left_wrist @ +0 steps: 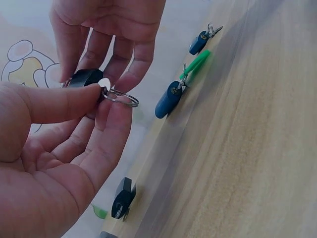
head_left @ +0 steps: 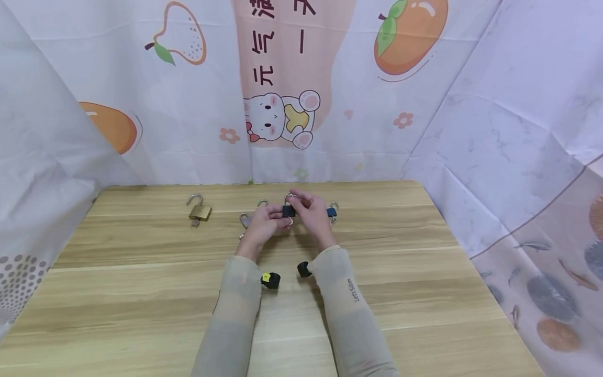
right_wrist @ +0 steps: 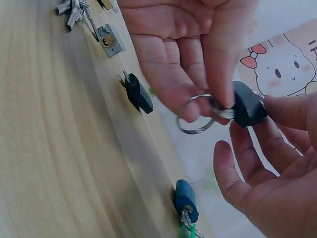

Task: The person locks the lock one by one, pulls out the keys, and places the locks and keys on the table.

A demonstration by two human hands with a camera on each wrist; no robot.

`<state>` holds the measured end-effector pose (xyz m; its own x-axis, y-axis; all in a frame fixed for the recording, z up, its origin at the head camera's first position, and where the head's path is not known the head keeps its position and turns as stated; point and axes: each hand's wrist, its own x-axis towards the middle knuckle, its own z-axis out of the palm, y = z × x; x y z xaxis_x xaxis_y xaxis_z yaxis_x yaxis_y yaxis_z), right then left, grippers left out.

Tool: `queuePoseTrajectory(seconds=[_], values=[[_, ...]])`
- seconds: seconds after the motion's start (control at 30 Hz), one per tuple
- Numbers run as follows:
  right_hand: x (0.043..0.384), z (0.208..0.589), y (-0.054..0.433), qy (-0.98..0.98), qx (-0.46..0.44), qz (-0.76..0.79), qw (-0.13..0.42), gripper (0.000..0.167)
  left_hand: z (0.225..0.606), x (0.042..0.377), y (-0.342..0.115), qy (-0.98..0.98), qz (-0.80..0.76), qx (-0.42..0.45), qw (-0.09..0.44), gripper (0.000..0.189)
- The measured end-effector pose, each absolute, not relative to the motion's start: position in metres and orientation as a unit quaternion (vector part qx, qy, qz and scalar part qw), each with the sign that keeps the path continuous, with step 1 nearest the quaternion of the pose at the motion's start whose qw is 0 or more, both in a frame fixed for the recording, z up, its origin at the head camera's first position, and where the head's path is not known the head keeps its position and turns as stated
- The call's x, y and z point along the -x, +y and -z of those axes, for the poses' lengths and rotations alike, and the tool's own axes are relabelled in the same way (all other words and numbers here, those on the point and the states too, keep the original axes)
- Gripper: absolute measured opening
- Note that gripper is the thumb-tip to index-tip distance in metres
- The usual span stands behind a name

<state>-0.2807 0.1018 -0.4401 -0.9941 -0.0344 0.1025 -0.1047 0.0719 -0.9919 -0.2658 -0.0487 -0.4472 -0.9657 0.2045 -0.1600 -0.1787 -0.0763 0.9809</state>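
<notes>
Black lock (head_left: 289, 211) is, in the head view, held between the left hand (head_left: 263, 226) and the right hand (head_left: 311, 213), near the back edge of a wood-grained counter (head_left: 141, 293). White curtain (head_left: 198, 131) printed with fruit, flowers and a rabbit (head_left: 278, 119) hangs behind it; pale, creased cloth (head_left: 476, 110) runs down either side. A brass lock (head_left: 200, 212) lies leftward on the counter, a grey lock (head_left: 247, 220) is partly hidden by the left hand, and a blue lock (head_left: 332, 212) sits just beyond the right.

From the left wrist, the left hand pinches a key (left_wrist: 104, 83) at the lock's end while the right hand grips its body. Near the counter's edge are two blue locks, a green tag (left_wrist: 197, 64) and a second black lock (left_wrist: 123, 197).

From the right wrist, a ring (right_wrist: 195, 132) is on the key, and a bunch of keys (right_wrist: 77, 12) lies beside the grey lock.
</notes>
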Motion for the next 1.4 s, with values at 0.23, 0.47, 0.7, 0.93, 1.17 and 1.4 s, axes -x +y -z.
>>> queuePoseTrajectory(seconds=[0.23,0.47,0.7,0.93,1.17,1.4], values=[[0.2826,0.4397,0.1000,-0.711,-0.029,-0.702,0.023,0.027,0.4427,0.2636,-0.0507,0.654,-0.744,-0.016,0.134,0.038],[0.2842,0.4404,0.1015,-0.712,-0.019,-0.702,0.024,0.028,0.4430,0.2641,-0.0504,0.655,-0.747,-0.021,0.112,0.039],[0.2843,0.4408,0.1023,-0.715,-0.004,-0.696,0.057,0.028,0.4443,0.2649,-0.0483,0.663,-0.742,-0.018,0.096,0.041],[0.2854,0.4384,0.1028,-0.722,0.015,-0.684,0.101,0.027,0.4452,0.2653,-0.0475,0.688,-0.719,-0.060,0.072,0.037],[0.2844,0.4381,0.1027,-0.704,0.011,-0.703,0.099,0.025,0.4429,0.2617,-0.0499,0.689,-0.723,-0.047,0.023,0.035],[0.2859,0.4401,0.1028,-0.693,0.015,-0.713,0.105,0.021,0.4423,0.2618,-0.0473,0.677,-0.735,-0.045,0.004,0.034]])
